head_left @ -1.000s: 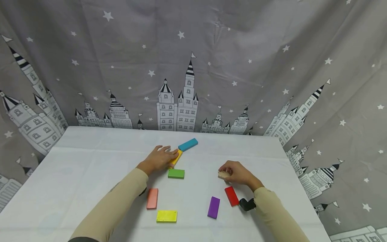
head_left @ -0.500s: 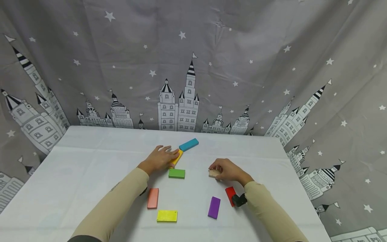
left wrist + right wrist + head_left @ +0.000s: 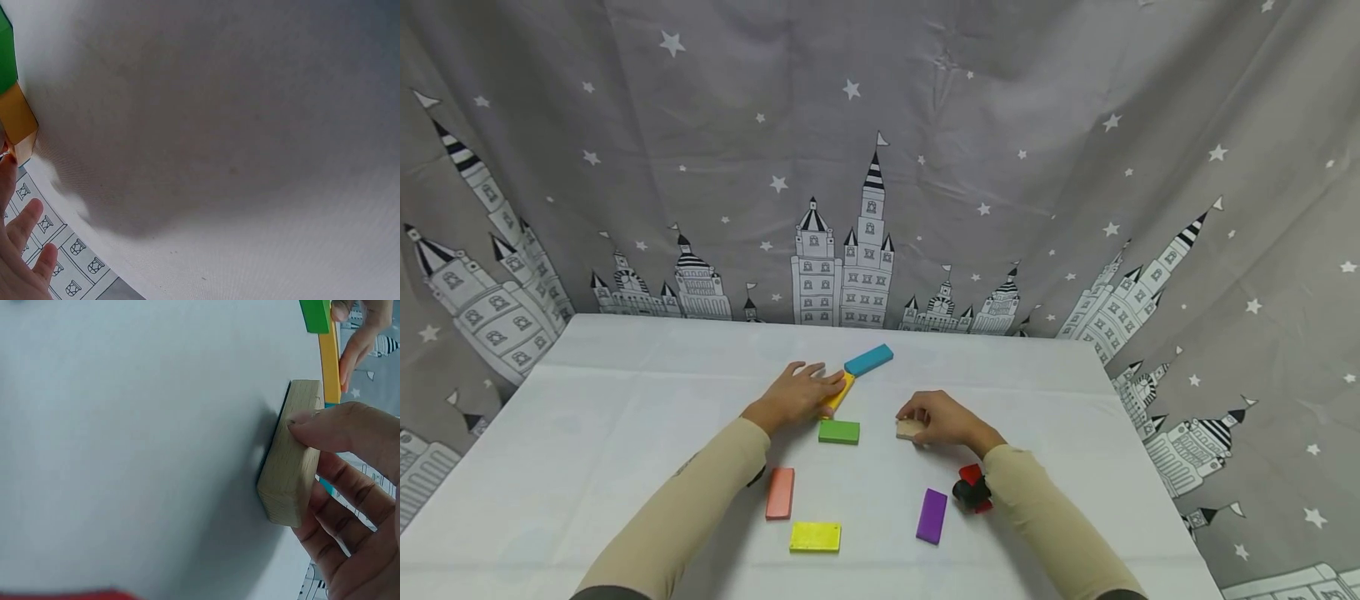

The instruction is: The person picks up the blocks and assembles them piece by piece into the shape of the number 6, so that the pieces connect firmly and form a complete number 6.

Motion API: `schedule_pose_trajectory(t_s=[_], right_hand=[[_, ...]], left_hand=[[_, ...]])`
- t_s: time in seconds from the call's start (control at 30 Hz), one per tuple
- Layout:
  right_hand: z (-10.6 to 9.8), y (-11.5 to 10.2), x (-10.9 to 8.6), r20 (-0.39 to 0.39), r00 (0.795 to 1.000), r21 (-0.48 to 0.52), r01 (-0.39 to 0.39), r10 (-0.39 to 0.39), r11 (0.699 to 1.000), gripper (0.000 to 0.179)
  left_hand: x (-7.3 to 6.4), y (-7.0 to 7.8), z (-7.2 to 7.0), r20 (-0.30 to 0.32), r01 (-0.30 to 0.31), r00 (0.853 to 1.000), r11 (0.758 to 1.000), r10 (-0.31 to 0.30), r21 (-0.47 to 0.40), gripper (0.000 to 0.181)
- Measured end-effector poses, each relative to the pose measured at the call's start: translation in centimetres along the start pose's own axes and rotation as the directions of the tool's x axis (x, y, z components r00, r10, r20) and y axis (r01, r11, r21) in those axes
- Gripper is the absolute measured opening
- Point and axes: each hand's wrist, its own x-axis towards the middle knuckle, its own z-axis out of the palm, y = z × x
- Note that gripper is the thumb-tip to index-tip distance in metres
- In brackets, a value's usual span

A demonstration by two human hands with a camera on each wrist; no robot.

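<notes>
My left hand (image 3: 792, 397) pinches an orange-yellow wooden block (image 3: 844, 390) between thumb and index finger, its other fingers spread above the cloth. The blue block (image 3: 869, 360) meets the far end of that block, and the green block (image 3: 838, 432) lies at its near end. To the right, my right hand (image 3: 946, 417) grips a plain wooden block (image 3: 907, 429). In the right wrist view the thumb presses one broad face of the plain block (image 3: 289, 472), with fingers curled behind it. The left wrist view catches only part of the left hand (image 3: 22, 250) and the orange-yellow block (image 3: 17, 115).
Nearer the body lie a salmon-pink block (image 3: 780, 493), a yellow block (image 3: 815, 537) and a purple block (image 3: 932, 517). A red block (image 3: 973, 473) is partly covered by the black wrist camera (image 3: 972, 492). A white cloth (image 3: 625, 400) covers the table; a grey castle-print curtain (image 3: 925, 100) hangs behind.
My right hand has slid left with the plain wooden block, closer to the green block, and its wrist camera now overlaps the red block. The left hand stays in place.
</notes>
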Motion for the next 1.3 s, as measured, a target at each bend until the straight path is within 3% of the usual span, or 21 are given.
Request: schedule_pose_trajectory(t_s=[0.73, 1.3], right_hand=[[1.4, -2.4, 2.0, 0.028, 0.999, 0.007, 0.021, -0.021, 1.000, 0.038], [2.5, -3.1, 3.1, 0.021, 1.000, 0.027, 0.002, -0.003, 1.000, 0.040]], left_hand=[[0.0, 0.1, 0.2, -0.007, 0.011, 1.000, 1.000, -0.011, 0.015, 0.061], [0.0, -0.1, 0.4, -0.011, 0.016, 1.000, 1.000, -0.016, 0.003, 0.060]])
